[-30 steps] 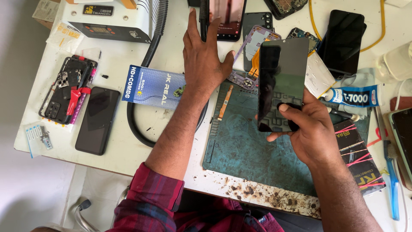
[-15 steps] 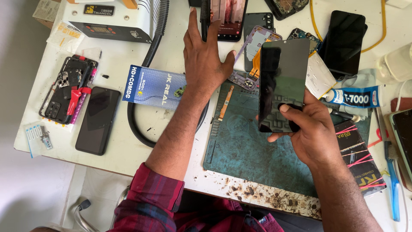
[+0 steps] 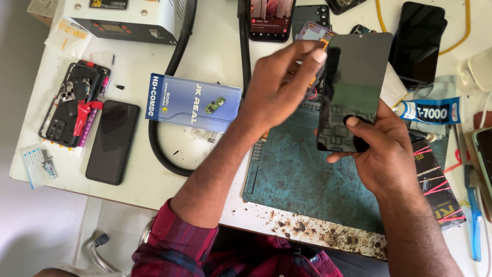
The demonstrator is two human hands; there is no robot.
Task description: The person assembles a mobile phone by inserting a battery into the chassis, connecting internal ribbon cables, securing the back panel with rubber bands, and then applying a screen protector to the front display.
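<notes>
The right hand (image 3: pixel 389 154) gripped a flat black glass phone screen panel (image 3: pixel 353 87) by its lower end, thumb pressed on the glossy face and fingers curled behind, so the panel stood tilted up above the worn teal rubber work mat (image 3: pixel 302 179) rather than lying on it. Held that way, it seemed to me, its edges were free and its face caught the light. The left hand (image 3: pixel 282 90) hovered at the panel's upper left edge, fingers loosely bent and the forefinger tip touching or just short of the rim; it grasped nothing that I could see, as if there only to steady or feel along the edge.

Behind the panel, partly hidden by both hands, lay an opened phone body with a purple frame (image 3: pixel 312 31), near enough that the two parts looked kept together. A white tube of glue with a blue label (image 3: pixel 428 110) lay just right of the panel, within easy reach of the right hand. Left of the mat, a blue printed cardboard box (image 3: pixel 192 102) rested over a thick black hose (image 3: pixel 159 138) that looped across the white table (image 3: pixel 133 61). Well apart at the far left sat a plain black phone lying face up (image 3: pixel 111 141) beside a stripped phone back with red parts (image 3: pixel 72 102), seemingly set aside.
</notes>
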